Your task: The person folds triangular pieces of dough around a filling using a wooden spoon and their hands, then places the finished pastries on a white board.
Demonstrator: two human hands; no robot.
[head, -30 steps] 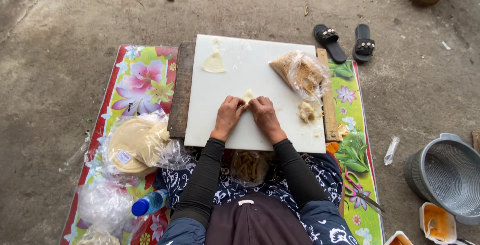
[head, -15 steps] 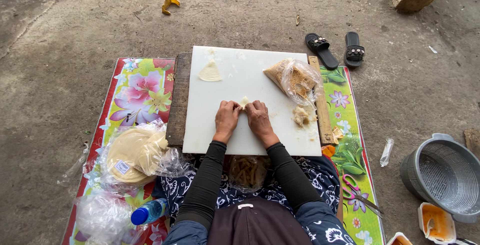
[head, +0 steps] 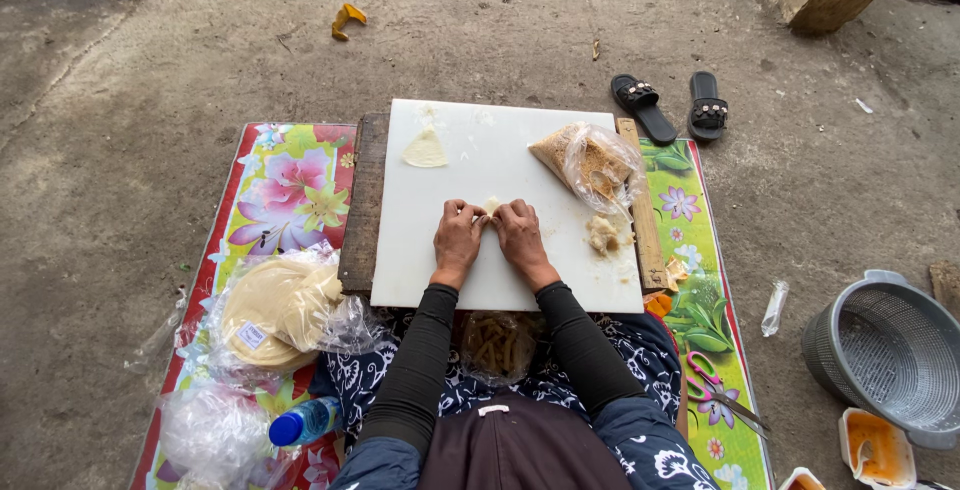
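white plastic makes up the cutting board (head: 470,250), which lies on a darker wooden board (head: 360,210) set on a bright flowered mat (head: 290,190) over bare concrete. near the middle of the white board, the left hand (head: 458,240) and the right hand (head: 522,235) sit side by side, fingers curled inward and pinching a small pale piece of wrapper (head: 491,206) between them; only its top edge shows above the fingertips, so its exact shape cannot be told. both arms wear long black sleeves.

toward the far left part of the board lies a single pale wedge of wrapper (head: 425,150), well apart from the hands. on the right side rests a clear plastic bag of brownish filling (head: 590,160), and just below it a small lump of filling (head: 605,233) sits on the board itself.

on the mat to the person's left is a clear bag holding a stack of round pale wrappers (head: 270,310), with more crumpled plastic (head: 210,430) nearer the camera and a bottle with a blue cap (head: 305,420) beside it. a bag of finished rolls (head: 495,345) rests in the lap (partly hidden by the board's near edge). pink-handled scissors (head: 715,395) lie on the mat at the right, and a grey colander (head: 890,355) stands on the concrete beyond. a pair of black sandals (head: 670,105) sits past the board's far right corner.
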